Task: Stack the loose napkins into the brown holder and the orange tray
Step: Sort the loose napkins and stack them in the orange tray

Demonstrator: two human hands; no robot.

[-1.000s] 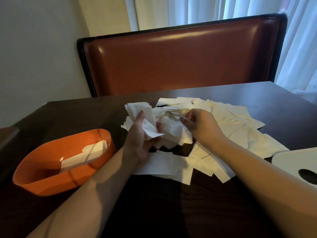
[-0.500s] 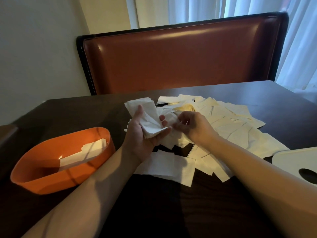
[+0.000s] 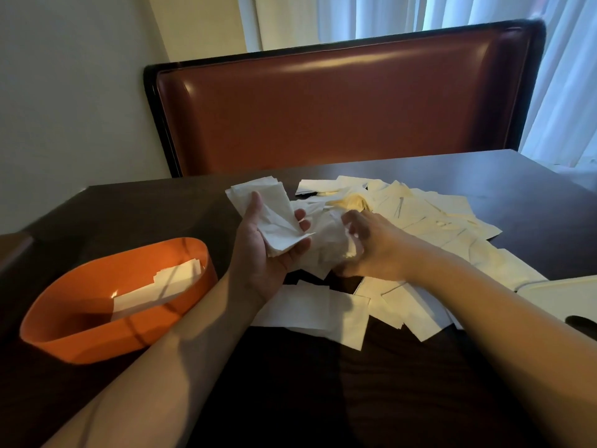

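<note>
- Left hand [image 3: 263, 253]: palm up above the table, thumb laid across a small bundle of white napkins [image 3: 269, 215] and fingers curled up round its far edge; the bundle is gripped and stands clear of the tabletop
- Right hand [image 3: 371, 245]: back of the hand upward, just beside the left, fingers bent into a crumpled white napkin [image 3: 336, 250] at the near edge of the pile; the fingertips are blurred, but they appear to be pinching the paper
- The two hands are close together; the crumpled napkin lies between them and touches the lower corner of the held bundle
- Loose napkins [image 3: 436, 221]: a spread heap on the dark table [image 3: 323, 399], running from behind the right hand out toward the right side, sheets overlapping at many angles; several flat sheets lie under both forearms near the table's middle
- Orange tray [image 3: 80, 344]: oval, on the table to the left of the left forearm, apart from the heap; a few flat white napkins [image 3: 155, 291] lie inside it along the bottom
- A pale flat object with a dark oval hole [image 3: 562, 299] sits at the right edge of the view, partly cut off; what it is cannot be told
- Beyond the table: a brown padded seat back [image 3: 339, 108] with a dark frame, and white curtains [image 3: 484, 14] behind it
</note>
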